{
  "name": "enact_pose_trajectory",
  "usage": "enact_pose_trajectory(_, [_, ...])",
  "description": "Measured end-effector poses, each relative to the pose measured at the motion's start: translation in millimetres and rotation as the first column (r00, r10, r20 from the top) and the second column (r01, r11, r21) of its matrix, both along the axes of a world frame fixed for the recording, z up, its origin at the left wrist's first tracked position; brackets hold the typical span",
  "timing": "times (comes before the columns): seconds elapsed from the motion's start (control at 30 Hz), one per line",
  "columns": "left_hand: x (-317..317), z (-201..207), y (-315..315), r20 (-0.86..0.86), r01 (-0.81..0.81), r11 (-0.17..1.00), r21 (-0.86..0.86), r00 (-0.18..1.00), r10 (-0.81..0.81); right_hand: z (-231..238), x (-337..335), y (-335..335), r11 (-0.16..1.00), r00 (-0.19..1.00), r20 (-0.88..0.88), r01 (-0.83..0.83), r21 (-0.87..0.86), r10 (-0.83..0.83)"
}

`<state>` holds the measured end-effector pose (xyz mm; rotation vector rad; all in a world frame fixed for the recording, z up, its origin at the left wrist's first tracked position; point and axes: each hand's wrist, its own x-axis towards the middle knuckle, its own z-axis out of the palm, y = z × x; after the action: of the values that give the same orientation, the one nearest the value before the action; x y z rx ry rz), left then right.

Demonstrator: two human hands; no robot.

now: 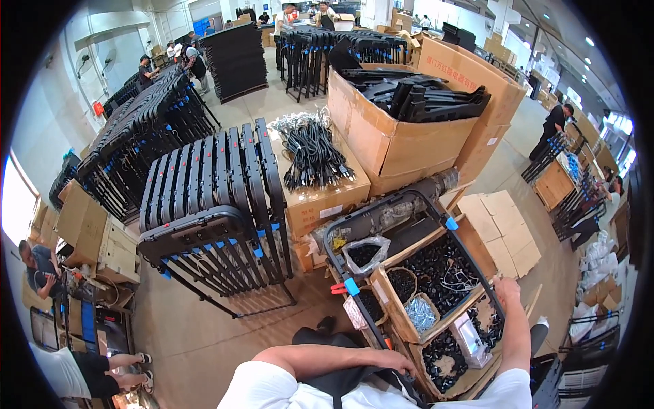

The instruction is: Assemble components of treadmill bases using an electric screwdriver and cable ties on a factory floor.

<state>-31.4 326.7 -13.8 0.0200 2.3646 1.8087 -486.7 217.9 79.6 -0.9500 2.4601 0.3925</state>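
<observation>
A black U-shaped tubular frame [330, 240] with blue clips leans across a wooden parts box [402, 328] in front of me. My right hand [505, 290] is closed round the frame's right-hand tube. My left hand [400, 361] is by the box's near left corner, close to the frame's left tube, fingers curled downward; what they hold is hidden. Inside the box lie small black plastic parts [443, 269] and a heap of silver screws [420, 313]. A clear plastic case [470, 339] sits in the near compartment. Red-handled pliers [338, 289] are beside the frame's left tube.
To the left stands a row of folded black frames [204, 184]. Ahead are a carton topped with black cables [320, 211] and a large carton of black plastic parts [388, 146]. A flattened cardboard box [501, 232] lies to the right. Other people work farther off.
</observation>
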Motion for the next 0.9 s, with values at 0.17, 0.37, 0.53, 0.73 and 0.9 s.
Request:
enact_pose_trajectory(0.17, [-12, 11, -1, -0.207, 0.054, 0.981, -0.185, 0.974, -0.093, -65, -85, 40, 0.881, 0.849, -0.329, -0.465, -0.089, 0.414])
enact_pose_trajectory(0.37, [6, 3, -12, -0.286, -0.110, 0.984, -0.141, 0.956, 0.066, -32, -29, 28, 0.920, 0.960, -0.253, -0.207, -0.334, 0.124])
enact_pose_trajectory(0.53, [11, 7, -24, -0.445, -0.088, 0.960, -0.266, 0.894, -0.041, -5, -10, 21, 0.960, 0.961, -0.260, -0.157, -0.231, 0.095])
enact_pose_trajectory(0.73, [13, 28, -21, -0.205, -0.007, 0.981, -0.193, 0.978, -0.033, -28, -35, 35, 0.949, 0.949, -0.259, -0.235, -0.211, 0.177])
enact_pose_trajectory(0.9, [20, 25, -18, -0.107, -0.112, 0.963, -0.244, 0.990, 0.088, -5, 1, 11, 0.961, 0.963, -0.239, -0.175, -0.213, 0.123])
